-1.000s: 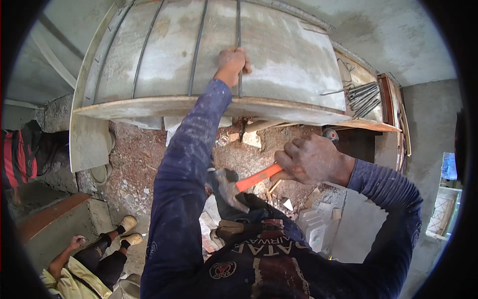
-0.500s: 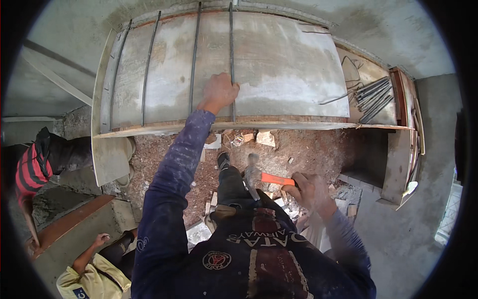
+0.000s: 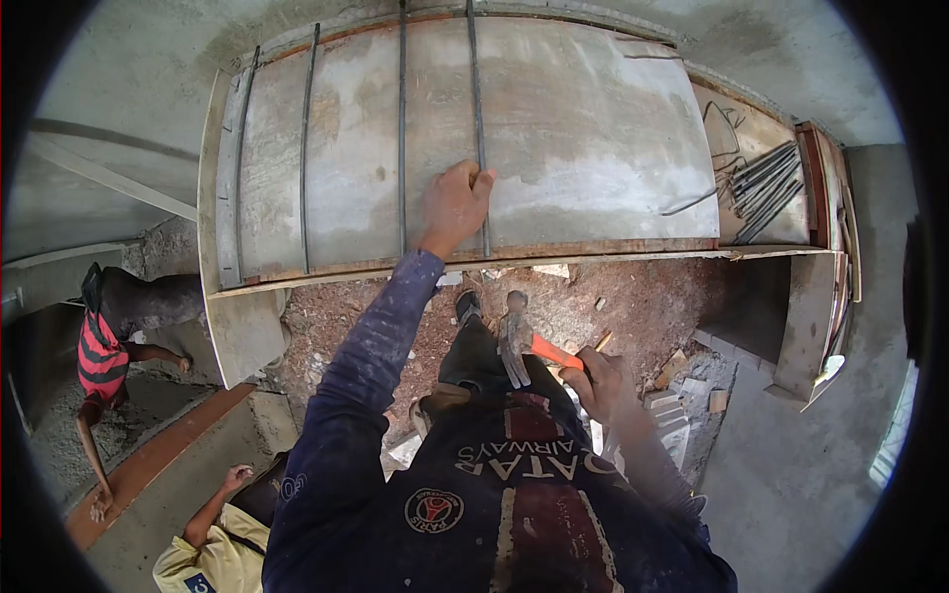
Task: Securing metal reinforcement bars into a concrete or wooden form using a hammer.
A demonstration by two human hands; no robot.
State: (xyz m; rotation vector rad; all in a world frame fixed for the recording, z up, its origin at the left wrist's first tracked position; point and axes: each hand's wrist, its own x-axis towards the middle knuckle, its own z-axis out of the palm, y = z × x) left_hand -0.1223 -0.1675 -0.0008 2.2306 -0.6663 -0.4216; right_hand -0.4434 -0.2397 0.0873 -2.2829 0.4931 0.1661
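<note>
My left hand (image 3: 457, 206) is closed at a thin steel bar (image 3: 476, 94), the rightmost of several dark bars that run across a flat grey board (image 3: 573, 148). Its fingertips are partly hidden behind the hand. Lower down, in front of my body, my right hand (image 3: 601, 383) grips the orange handle of a claw hammer (image 3: 514, 339). The hammer's metal head points away from the board's edge, over my legs, and touches nothing I can make out.
A bundle of short dark bars (image 3: 766, 193) and bent wire (image 3: 727, 128) lie at the board's right end. Rubble (image 3: 633, 296) covers the ground below. At left, one person in a striped red shirt (image 3: 102, 356) bends over; another wears a yellow shirt (image 3: 217, 553).
The view has shifted, so the board sits slightly further right. My left hand stays at the same bar. The hammer has turned a little in my right hand, its head more upright.
</note>
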